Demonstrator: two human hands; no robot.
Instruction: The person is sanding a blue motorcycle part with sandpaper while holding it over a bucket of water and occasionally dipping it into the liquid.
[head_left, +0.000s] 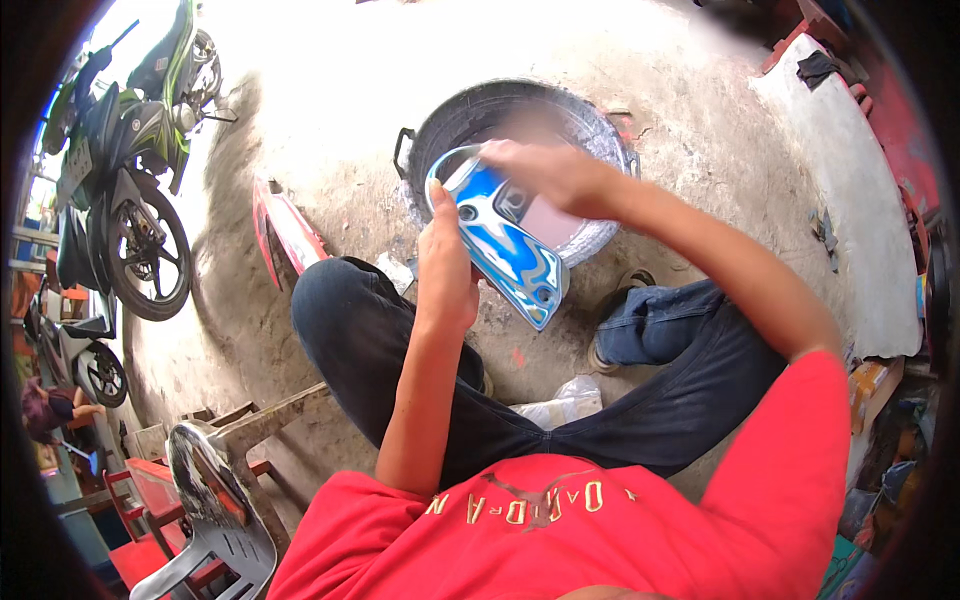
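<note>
A glossy blue and silver plastic panel (499, 202), apparently a motorcycle body part, is tilted above a dark round basin (450, 120). My left hand (448, 262) grips its left edge, thumb on the upper face. My right hand (559, 176) is at the panel's upper end, its fingers curled against the edge and partly blurred. Whether that hand holds anything is hidden. Pinkish liquid (551, 223) shows in the basin below the panel. Two holes and a dark recess are visible in the panel.
A red and white fairing piece (289, 229) lies left of the basin. Motorcycles (120, 172) stand at the left. A worn plastic chair (217, 517) is at lower left, and a person (56, 412) is beyond it. A pale slab (847, 187) runs along the right.
</note>
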